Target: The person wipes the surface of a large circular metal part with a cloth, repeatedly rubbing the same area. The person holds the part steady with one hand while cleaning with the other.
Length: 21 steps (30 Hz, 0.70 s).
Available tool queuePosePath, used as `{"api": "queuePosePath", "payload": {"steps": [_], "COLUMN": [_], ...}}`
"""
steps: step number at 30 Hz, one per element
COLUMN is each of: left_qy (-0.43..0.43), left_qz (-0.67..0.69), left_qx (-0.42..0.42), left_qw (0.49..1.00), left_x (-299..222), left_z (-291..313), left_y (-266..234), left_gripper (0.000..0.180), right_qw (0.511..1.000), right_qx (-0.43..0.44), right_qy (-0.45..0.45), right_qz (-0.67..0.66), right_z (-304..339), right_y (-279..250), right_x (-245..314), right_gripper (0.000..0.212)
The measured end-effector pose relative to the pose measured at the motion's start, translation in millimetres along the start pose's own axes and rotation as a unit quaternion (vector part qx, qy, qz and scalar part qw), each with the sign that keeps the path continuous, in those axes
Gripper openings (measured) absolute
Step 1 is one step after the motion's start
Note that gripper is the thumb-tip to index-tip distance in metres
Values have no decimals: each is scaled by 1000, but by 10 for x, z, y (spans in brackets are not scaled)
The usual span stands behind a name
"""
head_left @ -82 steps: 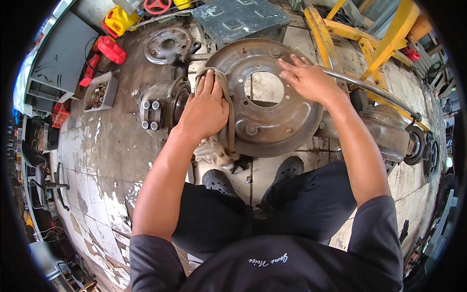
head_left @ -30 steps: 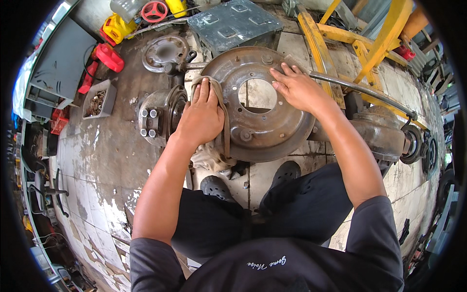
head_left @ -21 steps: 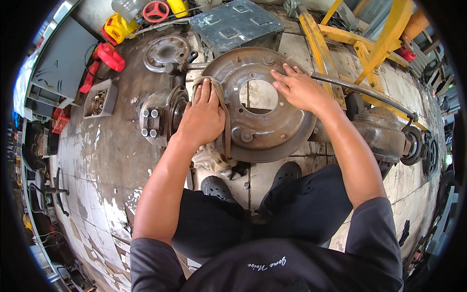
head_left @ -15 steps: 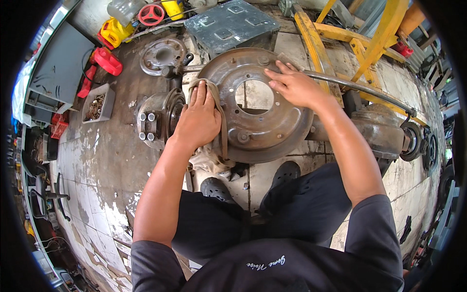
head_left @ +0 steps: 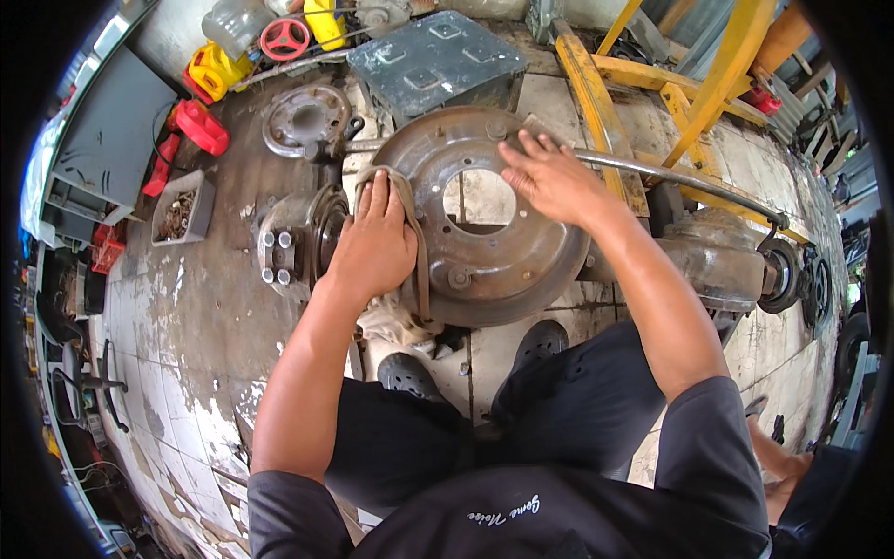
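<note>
While L hand (head_left: 374, 250) lies flat, fingers together, on limp khaki cloth (head_left: 422, 270), R hand (head_left: 557, 182) spreads on the brown, round metal plate (head_left: 503, 278) front & centre; prob. heavy, stiff, so grip opp. rims.

box (head_left: 442, 61) behind the disc (head_left: 494, 265)

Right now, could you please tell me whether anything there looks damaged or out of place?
Yes: the floor to the person's left looks damaged, its white surface patchily worn away and broken-looking toward the lower edge. The round brown metal plate shows no clear break where visible.
</note>
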<state>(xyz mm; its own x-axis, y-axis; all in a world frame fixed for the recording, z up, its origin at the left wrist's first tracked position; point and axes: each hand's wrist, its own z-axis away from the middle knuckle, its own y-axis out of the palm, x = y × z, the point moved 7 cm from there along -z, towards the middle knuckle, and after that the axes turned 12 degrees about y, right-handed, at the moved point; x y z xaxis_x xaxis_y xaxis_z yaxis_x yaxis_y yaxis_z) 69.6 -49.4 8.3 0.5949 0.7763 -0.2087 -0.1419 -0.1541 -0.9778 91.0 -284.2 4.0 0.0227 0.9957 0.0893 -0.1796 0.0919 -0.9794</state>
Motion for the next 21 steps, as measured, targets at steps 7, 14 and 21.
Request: {"api": "queuePosePath", "payload": {"steps": [7, 14, 21], "left_qy": [14, -6, -8], "left_qz": [3, -7, -12], "left_qx": [-13, 3, 3], "left_qw": [1000, 1000, 1000], "left_x": [-12, -29, -60], "left_z": [9, -4, -4], "left_y": [59, 16, -1], "left_gripper": [63, 63, 62], "right_qw": [998, 998, 997], "right_qx": [-26, -46, -70], "right_qy": [46, 37, 40], "right_qz": [-30, -36, -10], "right_z": [-53, -127, -184], "right_y": [17, 23, 20], "right_x": [-39, -41, -11], "right_gripper": [64, 65, 70]}}
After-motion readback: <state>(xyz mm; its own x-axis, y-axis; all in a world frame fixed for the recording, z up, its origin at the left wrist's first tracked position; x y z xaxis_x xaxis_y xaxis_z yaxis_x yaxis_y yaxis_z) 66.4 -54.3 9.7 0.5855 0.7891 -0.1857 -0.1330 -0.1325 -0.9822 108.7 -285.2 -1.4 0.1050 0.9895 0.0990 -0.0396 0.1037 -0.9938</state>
